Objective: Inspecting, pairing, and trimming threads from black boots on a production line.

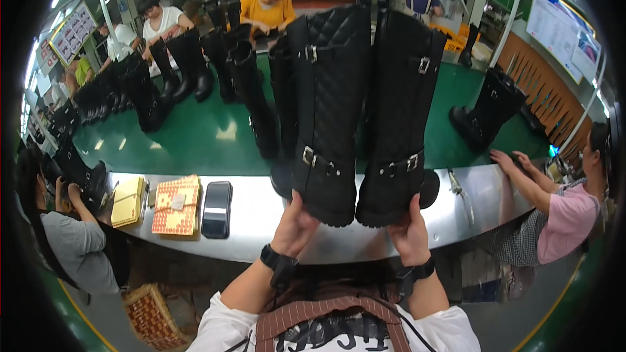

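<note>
Two tall black boots stand side by side before me, heels toward me and shafts up. The left boot [331, 111] has a quilted shaft; both carry silver buckles at the ankle and near the top. My left hand [297, 229] is closed around the foot of the left boot, its thumb up along the side. On the right boot [401, 107], my right hand [411, 233] grips the foot the same way. Most of the fingers are hidden beneath the boots. Further black boots [251, 98] stand just behind the left one.
A phone [216, 210], a red-dotted stack of cards [177, 205] and yellow pads [128, 202] lie on the steel edge at left. Thread snips [458, 186] lie right. Boots [488, 109] line the green table [195, 140]. A co-worker's hands [512, 161] rest at right; others work around.
</note>
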`<state>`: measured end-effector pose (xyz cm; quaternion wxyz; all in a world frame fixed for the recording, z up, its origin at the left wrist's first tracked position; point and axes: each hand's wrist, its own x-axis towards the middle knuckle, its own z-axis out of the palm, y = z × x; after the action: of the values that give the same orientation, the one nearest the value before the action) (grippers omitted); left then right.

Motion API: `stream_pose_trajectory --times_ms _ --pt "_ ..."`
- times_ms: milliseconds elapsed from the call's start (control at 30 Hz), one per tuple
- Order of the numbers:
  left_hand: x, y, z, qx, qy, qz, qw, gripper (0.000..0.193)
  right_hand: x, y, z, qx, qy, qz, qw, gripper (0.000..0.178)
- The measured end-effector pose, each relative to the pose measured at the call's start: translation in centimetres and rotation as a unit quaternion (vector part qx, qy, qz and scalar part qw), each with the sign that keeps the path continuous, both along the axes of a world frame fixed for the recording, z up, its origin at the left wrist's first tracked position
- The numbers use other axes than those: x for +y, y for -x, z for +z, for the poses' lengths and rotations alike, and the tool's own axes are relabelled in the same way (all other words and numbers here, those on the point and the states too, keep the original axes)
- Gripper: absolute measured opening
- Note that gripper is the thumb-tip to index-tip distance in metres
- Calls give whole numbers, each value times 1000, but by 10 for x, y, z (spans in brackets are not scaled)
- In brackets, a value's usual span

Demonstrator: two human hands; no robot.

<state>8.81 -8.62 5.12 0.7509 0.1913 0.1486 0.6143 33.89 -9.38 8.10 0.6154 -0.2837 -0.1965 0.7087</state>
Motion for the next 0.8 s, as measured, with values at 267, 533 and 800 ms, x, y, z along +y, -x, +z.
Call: stream_pose_trajectory --times_ms 267,533,800 --pt "6 4 -9 24 7 2 1000 64 4 0 -4 -15 8 0 1000 56" --pt "5 0 3 20 -21 17 999 63 5 5 4 -21 6 -30 999 54" --pt "7 2 0 24 19 25 999 57 4 5 3 -23 13 -35 999 57"
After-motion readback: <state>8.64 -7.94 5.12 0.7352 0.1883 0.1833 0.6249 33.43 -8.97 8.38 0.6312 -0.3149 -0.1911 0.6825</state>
